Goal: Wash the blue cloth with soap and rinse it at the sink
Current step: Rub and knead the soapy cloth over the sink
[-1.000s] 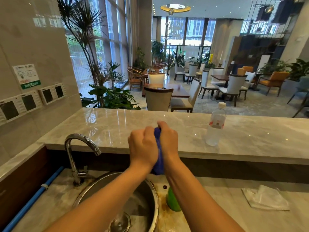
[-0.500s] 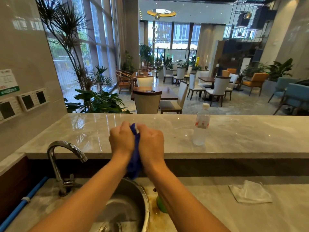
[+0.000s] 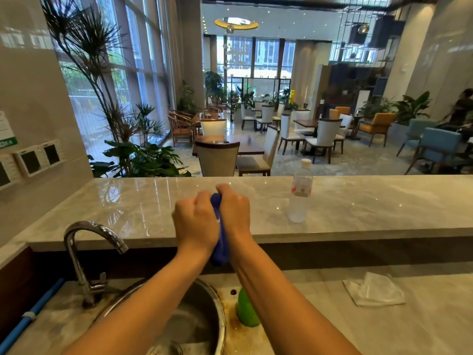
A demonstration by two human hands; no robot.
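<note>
The blue cloth (image 3: 220, 242) is bunched into a tight roll between both hands, above the far rim of the round steel sink (image 3: 217, 316). My left hand (image 3: 195, 221) grips it from the left and my right hand (image 3: 235, 213) grips it from the right, knuckles up, fingers curled around it. A short blue end hangs below my wrists. The chrome tap (image 3: 87, 252) stands left of the sink with no water visibly running. A green soap bottle (image 3: 245, 312) sits by the sink's right rim, partly hidden under my right forearm.
A raised marble ledge (image 3: 358, 208) runs across behind the sink, with a clear plastic water bottle (image 3: 300, 193) on it. A white crumpled cloth (image 3: 373, 290) lies on the lower counter at right. A blue pipe (image 3: 28, 316) runs along the left wall.
Both hands stay clenched on the blue cloth, which now shows more twisted and rolled. The head view has shifted slightly; hands remain over the sink's far rim.
</note>
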